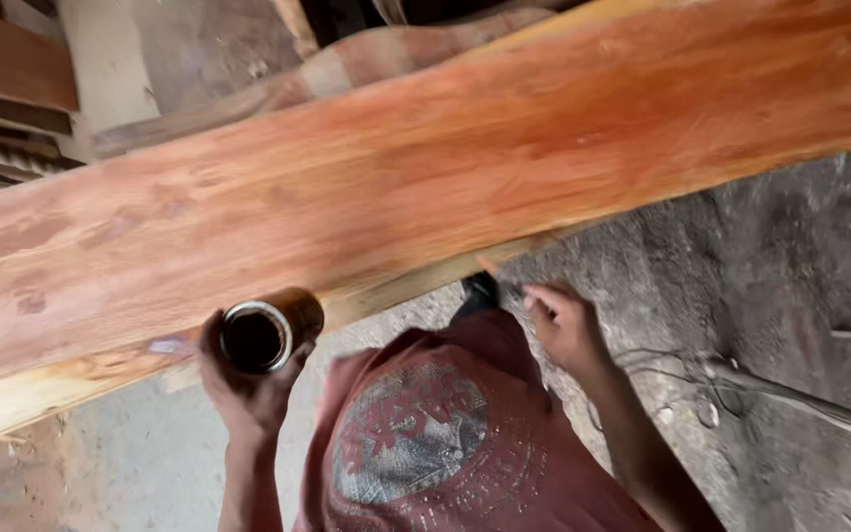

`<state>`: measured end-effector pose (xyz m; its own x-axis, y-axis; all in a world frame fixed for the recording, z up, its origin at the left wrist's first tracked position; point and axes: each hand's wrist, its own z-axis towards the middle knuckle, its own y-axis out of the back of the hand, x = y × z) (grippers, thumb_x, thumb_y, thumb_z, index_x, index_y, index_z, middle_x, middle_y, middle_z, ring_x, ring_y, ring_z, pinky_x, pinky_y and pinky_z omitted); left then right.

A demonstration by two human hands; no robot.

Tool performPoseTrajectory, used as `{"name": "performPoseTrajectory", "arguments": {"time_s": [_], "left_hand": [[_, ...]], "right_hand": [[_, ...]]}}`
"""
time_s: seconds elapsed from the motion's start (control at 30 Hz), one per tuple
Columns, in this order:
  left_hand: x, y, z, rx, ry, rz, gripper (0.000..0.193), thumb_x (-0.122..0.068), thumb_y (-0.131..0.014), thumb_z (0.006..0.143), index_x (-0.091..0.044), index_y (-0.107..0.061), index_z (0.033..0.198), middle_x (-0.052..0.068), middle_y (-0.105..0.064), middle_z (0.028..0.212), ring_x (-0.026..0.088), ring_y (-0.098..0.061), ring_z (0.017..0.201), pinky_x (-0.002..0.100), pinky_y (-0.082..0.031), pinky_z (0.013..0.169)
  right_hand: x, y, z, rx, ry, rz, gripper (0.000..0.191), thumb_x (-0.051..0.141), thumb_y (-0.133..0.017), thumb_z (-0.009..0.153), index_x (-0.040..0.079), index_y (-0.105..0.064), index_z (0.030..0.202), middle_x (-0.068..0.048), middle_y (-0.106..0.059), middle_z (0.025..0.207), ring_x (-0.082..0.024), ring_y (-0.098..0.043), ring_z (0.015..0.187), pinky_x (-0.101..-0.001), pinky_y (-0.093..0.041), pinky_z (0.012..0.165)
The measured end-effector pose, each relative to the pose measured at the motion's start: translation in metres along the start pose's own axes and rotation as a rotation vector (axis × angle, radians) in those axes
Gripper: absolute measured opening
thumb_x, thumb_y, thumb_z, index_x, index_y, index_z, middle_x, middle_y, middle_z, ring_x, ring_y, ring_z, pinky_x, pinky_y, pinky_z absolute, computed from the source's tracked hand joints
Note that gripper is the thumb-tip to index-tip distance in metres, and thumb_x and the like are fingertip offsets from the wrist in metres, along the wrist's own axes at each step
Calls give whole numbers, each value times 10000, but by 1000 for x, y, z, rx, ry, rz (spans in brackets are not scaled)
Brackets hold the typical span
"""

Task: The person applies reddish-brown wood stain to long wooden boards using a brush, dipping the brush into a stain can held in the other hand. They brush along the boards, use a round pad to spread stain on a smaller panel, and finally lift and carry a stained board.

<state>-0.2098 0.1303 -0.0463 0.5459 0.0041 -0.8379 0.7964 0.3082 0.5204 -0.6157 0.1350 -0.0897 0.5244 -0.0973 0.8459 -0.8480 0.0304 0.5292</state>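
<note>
A wide reddish-brown wooden plank (425, 167) runs across the view, its surface stained and glossy. My left hand (243, 389) grips an open round tin (266, 333) with dark liquid inside, held just below the plank's near edge. My right hand (563, 323) is closed around a brush (490, 281) whose dark bristle end touches the plank's pale underside edge. The brush is blurred and partly hidden by my fingers.
A grey concrete floor (770, 296) lies below, with a thin cable (800, 394) trailing across it. More planks and carved wood pieces (12, 99) are stacked at the upper left. My red printed shirt (445, 433) fills the bottom centre.
</note>
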Motion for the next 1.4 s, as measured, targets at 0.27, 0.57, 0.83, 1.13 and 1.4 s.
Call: {"name": "performPoseTrajectory", "arguments": {"time_s": [0.27,0.57,0.83,1.13,1.4], "left_hand": [[-83,-126,41,160,-237,225,1002,-228,-949,663,26,-380,1447,271,-500,1368,442,-535,1240,494,-467,1045],[-84,-167,64,51,-211,254,929,-222,-882,692,50,-377,1423,264,-524,1263,440,-585,1139,495,-518,957],[-78,-160,65,49,-214,234,899,-242,-869,717,51,-386,1416,263,-541,1245,429,-608,1104,479,-536,927],[-83,-156,66,74,-187,252,895,-246,-869,714,43,-389,1412,258,-545,1244,424,-612,1104,475,-540,915],[-78,-161,66,59,-241,246,910,-248,-887,721,50,-380,1415,271,-534,1245,426,-610,1106,479,-546,914]], "right_hand": [[-52,121,96,-160,31,-322,204,21,-643,1012,-23,-714,1198,-131,-662,1004,-184,-623,767,-334,-529,578],[-21,46,199,-162,472,-283,225,-8,-698,901,31,-763,1112,-159,-631,902,-338,-624,845,-422,-509,745],[0,-5,236,-230,567,-468,154,0,-717,911,16,-756,1059,-156,-580,904,-345,-576,894,-442,-489,768],[-4,-70,245,-64,-184,947,243,28,-712,1110,-21,-554,933,-49,-460,743,-208,-372,707,-378,-357,599],[-13,-45,223,-147,441,-328,340,-27,-678,900,6,-679,1238,-153,-577,925,-273,-580,801,-392,-515,641]]}}
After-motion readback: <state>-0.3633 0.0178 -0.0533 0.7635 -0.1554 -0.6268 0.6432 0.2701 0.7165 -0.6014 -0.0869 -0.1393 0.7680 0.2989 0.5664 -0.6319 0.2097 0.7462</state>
